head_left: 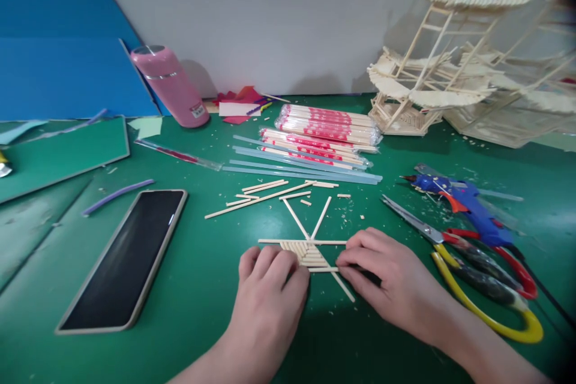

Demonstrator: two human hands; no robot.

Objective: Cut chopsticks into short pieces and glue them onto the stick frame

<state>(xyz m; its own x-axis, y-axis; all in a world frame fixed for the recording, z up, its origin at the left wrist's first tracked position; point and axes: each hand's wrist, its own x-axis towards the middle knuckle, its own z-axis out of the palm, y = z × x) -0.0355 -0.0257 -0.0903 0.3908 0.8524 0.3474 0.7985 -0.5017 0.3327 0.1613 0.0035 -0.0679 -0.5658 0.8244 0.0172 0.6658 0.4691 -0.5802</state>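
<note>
I see the left hand [270, 288] and the right hand [382, 276] at lower centre of the frame, both pressing on a small stick panel [310, 252] that lies flat on the green mat [202, 288].

1. Grip: both hands are curled, fingertips pinching the panel edges from either side. The right fingertips touch the lowest stick.
2. Progress: two crossed sticks form the frame, and a band of short sticks fills the lower wedge below a horizontal bar. The upper wedge is open, so I judge the panel roughly half filled.
3. Supply: cut sticks [265, 192] lie just above the panel. Wrapped chopstick packs [324, 126] lie further up.
4. Tools: scissors [477, 264] and a blue glue gun [463, 204] rest at right, untouched.
</note>
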